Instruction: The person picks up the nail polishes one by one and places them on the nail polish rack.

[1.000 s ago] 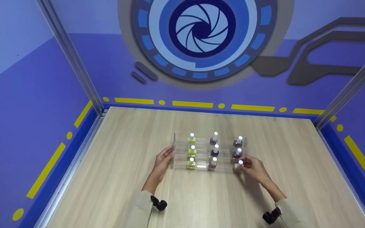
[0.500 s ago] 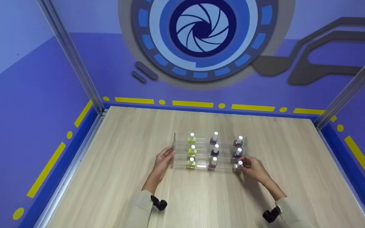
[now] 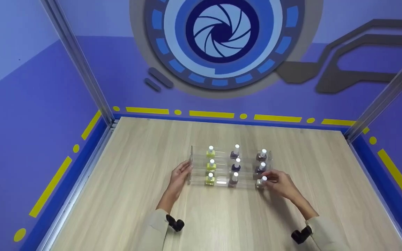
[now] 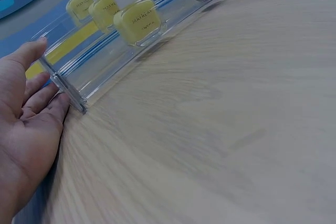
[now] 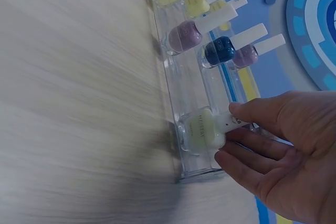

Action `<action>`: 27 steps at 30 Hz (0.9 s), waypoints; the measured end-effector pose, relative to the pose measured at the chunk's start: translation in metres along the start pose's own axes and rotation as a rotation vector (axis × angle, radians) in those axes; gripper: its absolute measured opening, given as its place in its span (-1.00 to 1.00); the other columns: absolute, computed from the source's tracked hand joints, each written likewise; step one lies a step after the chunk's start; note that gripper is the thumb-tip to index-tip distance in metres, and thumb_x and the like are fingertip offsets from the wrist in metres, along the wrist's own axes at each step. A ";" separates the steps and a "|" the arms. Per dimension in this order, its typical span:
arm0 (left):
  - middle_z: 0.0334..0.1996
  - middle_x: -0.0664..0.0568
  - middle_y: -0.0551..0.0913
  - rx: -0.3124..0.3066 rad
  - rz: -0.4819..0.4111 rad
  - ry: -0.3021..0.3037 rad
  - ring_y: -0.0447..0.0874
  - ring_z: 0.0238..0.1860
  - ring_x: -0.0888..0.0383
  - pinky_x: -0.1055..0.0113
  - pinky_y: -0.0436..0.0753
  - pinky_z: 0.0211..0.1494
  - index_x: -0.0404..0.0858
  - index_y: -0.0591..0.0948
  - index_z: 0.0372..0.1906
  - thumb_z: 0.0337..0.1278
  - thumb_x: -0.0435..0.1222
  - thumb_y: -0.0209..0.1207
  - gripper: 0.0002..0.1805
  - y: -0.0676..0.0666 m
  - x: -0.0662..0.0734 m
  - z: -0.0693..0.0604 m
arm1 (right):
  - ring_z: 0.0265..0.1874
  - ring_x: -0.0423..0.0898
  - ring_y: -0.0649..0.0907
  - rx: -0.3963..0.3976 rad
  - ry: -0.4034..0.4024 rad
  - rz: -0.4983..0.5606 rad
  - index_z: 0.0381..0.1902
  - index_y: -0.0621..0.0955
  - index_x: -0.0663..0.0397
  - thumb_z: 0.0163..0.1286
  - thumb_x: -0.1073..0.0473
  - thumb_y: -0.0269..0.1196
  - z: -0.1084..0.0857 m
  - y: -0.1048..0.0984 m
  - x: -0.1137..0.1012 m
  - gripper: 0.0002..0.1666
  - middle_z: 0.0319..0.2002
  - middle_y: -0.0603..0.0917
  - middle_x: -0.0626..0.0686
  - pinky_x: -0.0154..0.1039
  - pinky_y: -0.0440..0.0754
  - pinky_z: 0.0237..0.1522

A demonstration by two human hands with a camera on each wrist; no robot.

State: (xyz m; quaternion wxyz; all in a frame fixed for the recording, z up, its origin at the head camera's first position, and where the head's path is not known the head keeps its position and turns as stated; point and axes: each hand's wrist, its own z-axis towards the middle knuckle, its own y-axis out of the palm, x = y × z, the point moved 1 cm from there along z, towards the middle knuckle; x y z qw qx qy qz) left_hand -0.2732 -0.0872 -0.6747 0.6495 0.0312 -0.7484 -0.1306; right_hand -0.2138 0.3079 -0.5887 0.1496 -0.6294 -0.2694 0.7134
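A clear stepped rack (image 3: 246, 180) stands on the table, with nail polish bottles in three rows. At its left end my left hand (image 3: 179, 178) grips the end panel (image 4: 67, 92), thumb at the edge and fingers on the outer side. My right hand (image 3: 282, 184) is at the front right corner. Its thumb and fingers pinch the white cap of a pale nail polish bottle (image 5: 202, 130), which sits upright in the front row. Yellow bottles (image 4: 137, 22) form the left column. Purple bottles (image 5: 185, 37) and a dark blue bottle (image 5: 219, 51) fill the middle column.
Two dark bottles (image 3: 260, 169) stand behind the pale one in the right column. The wooden table (image 3: 215, 219) is bounded by blue printed walls (image 3: 208, 101) at the back and sides. Metal posts (image 3: 82, 66) rise at the back corners.
My right hand's upper fingers have loosened and shifted slightly, showing more of the pale bottle. The left hand and the rack stay where they were.
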 end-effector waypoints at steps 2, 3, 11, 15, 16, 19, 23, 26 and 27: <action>0.47 -0.24 0.40 0.001 0.003 -0.002 0.34 0.52 -0.10 0.08 0.37 0.60 -0.31 0.37 0.48 0.46 -0.11 0.19 -0.36 0.000 -0.001 0.001 | -0.08 0.28 0.78 0.010 -0.002 0.014 -0.11 0.66 0.40 0.29 0.43 0.37 -0.001 -0.003 -0.001 -0.78 -0.11 0.76 0.36 -0.31 0.79 -0.07; 0.48 -0.24 0.40 -0.001 0.002 -0.003 0.34 0.52 -0.10 0.07 0.36 0.61 -0.31 0.37 0.48 0.46 -0.11 0.19 -0.36 0.000 -0.002 0.001 | -0.08 0.25 0.79 0.014 0.002 0.015 -0.10 0.67 0.38 0.29 0.42 0.38 -0.001 -0.005 -0.002 -0.78 -0.11 0.77 0.34 -0.37 0.76 -0.09; 0.46 -0.24 0.43 0.028 0.001 -0.004 0.38 0.49 -0.10 0.04 0.36 0.61 -0.33 0.39 0.46 0.49 -0.15 0.17 -0.41 0.003 -0.001 0.004 | -0.20 -0.26 0.75 0.100 0.003 0.002 -0.12 0.73 0.28 0.40 0.33 0.33 -0.002 -0.021 -0.007 -0.85 -0.17 0.81 0.22 -0.50 0.70 -0.14; 0.44 -0.23 0.45 0.034 0.010 -0.004 0.41 0.48 -0.07 0.06 0.37 0.60 -0.32 0.40 0.45 0.49 -0.17 0.16 -0.43 0.005 0.001 0.009 | -0.25 -0.41 0.71 0.206 -0.007 0.019 -0.10 0.74 0.34 0.42 0.37 0.30 -0.001 -0.030 -0.004 -0.84 -0.17 0.80 0.28 -0.57 0.70 -0.22; 0.44 -0.23 0.45 0.034 0.009 -0.005 0.41 0.47 -0.07 0.07 0.37 0.60 -0.33 0.40 0.45 0.49 -0.17 0.16 -0.43 0.006 0.002 0.011 | -0.26 -0.45 0.69 0.234 -0.012 0.015 -0.09 0.73 0.35 0.42 0.38 0.29 0.000 -0.033 -0.003 -0.83 -0.16 0.80 0.29 -0.59 0.69 -0.23; 0.43 -0.25 0.45 0.035 0.006 -0.001 0.41 0.47 -0.07 0.09 0.37 0.60 -0.34 0.41 0.44 0.49 -0.19 0.16 -0.44 0.006 0.006 0.013 | -0.25 -0.52 0.65 0.317 -0.022 -0.020 -0.05 0.72 0.36 0.44 0.34 0.29 0.000 -0.039 0.001 -0.79 -0.13 0.79 0.31 -0.70 0.62 -0.22; 0.45 -0.25 0.42 0.010 -0.003 -0.009 0.39 0.48 -0.08 0.11 0.40 0.58 -0.35 0.38 0.46 0.50 -0.20 0.15 -0.43 0.003 0.010 0.015 | -0.15 -0.21 0.77 0.397 -0.063 -0.107 0.03 0.69 0.38 0.44 0.31 0.29 -0.003 -0.046 0.010 -0.72 -0.06 0.78 0.32 -0.71 0.60 -0.12; 0.49 -0.23 0.38 -0.016 0.002 -0.011 0.36 0.50 -0.07 0.12 0.40 0.59 -0.32 0.36 0.48 0.50 -0.18 0.15 -0.41 -0.001 0.016 0.016 | 0.00 0.21 0.76 0.429 -0.096 -0.174 0.13 0.64 0.41 0.42 0.31 0.31 -0.006 -0.051 0.019 -0.62 0.05 0.74 0.36 -0.37 0.75 0.02; 0.50 -0.22 0.36 -0.021 0.003 -0.010 0.34 0.52 -0.06 0.12 0.38 0.60 -0.32 0.35 0.49 0.51 -0.18 0.14 -0.41 -0.003 0.019 0.017 | 0.05 0.30 0.73 0.430 -0.104 -0.191 0.16 0.62 0.41 0.41 0.31 0.32 -0.006 -0.053 0.022 -0.59 0.09 0.71 0.38 -0.19 0.77 0.07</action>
